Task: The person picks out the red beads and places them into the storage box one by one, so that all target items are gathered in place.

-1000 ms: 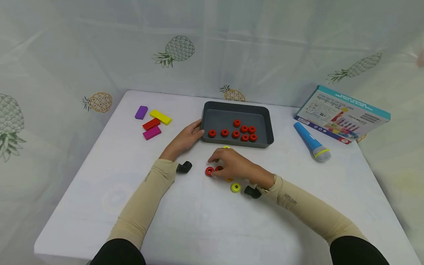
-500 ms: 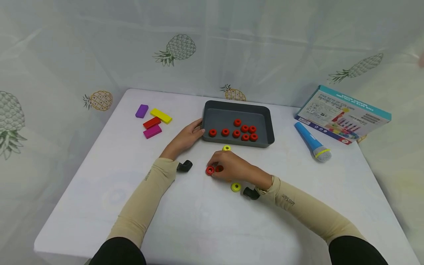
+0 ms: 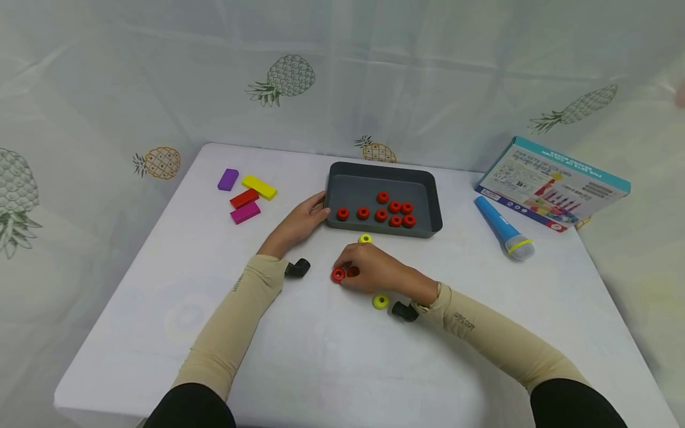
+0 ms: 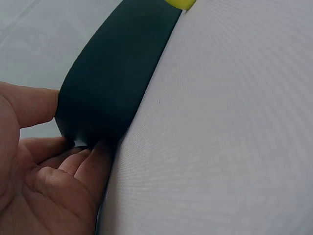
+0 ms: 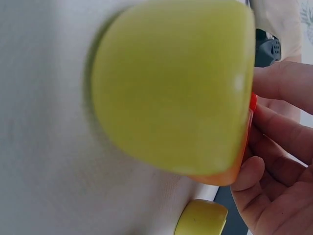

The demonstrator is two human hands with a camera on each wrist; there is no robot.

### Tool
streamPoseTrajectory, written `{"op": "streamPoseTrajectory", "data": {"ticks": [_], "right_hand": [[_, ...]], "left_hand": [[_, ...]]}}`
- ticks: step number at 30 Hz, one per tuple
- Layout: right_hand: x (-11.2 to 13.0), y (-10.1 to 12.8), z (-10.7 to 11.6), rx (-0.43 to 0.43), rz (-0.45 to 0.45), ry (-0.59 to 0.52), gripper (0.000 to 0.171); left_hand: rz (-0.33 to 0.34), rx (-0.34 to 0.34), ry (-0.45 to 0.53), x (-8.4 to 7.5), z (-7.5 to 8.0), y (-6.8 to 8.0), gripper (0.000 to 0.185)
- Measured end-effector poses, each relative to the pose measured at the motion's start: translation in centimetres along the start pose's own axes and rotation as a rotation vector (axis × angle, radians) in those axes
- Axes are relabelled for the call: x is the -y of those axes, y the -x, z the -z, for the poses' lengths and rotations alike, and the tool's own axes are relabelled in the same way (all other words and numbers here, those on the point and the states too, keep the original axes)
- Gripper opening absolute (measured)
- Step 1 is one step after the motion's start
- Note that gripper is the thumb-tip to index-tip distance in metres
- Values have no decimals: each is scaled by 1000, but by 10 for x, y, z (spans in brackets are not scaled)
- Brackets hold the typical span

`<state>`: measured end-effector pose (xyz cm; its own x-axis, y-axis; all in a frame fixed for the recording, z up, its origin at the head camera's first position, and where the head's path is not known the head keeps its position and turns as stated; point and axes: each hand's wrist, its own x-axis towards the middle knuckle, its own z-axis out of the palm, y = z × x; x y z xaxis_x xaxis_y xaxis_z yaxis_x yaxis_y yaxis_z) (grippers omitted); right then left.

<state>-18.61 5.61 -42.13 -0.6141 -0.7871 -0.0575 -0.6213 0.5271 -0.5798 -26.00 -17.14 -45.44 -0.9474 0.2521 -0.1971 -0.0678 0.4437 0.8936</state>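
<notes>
My left hand (image 3: 301,223) holds the left end of the dark grey tray (image 3: 336,193). In the left wrist view the thumb touches the tray wall (image 4: 117,68) and the other fingers curl round its corner. Several red rings (image 3: 383,197) lie inside the tray. In front of it, my right hand (image 3: 377,267) pinches a red ring (image 3: 338,274) between thumb and forefinger. Another red ring (image 3: 353,271) shows partly beneath that hand. One yellow ring (image 3: 365,238) lies behind the hand, and a second yellow ring (image 3: 380,302) near its wrist. An orange ring (image 5: 225,177) peeks out in the right wrist view.
Purple (image 3: 228,179), yellow (image 3: 259,186), red (image 3: 244,198) and magenta blocks (image 3: 245,213) lie at the back left of the white table (image 3: 321,368). To the right are a blue toy microphone (image 3: 503,229) and a printed box (image 3: 551,184), before a pineapple-print curtain (image 3: 439,77).
My right fingers have drawn in round the red ring, and the hand has shifted slightly, uncovering the rear yellow ring and covering the orange one. My left hand stays at the tray.
</notes>
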Motion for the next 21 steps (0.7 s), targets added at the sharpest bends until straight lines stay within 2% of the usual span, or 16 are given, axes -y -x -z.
{"op": "streamPoseTrajectory", "data": {"ticks": [9,21], "right_hand": [[6,-4,14,-7,3,-27,24],[3,-21,48,-80,-6,39,26]], "left_hand": [[-4,3,-8,-2,1,3,65],[-6,6,10,1,1,1,65]]}}
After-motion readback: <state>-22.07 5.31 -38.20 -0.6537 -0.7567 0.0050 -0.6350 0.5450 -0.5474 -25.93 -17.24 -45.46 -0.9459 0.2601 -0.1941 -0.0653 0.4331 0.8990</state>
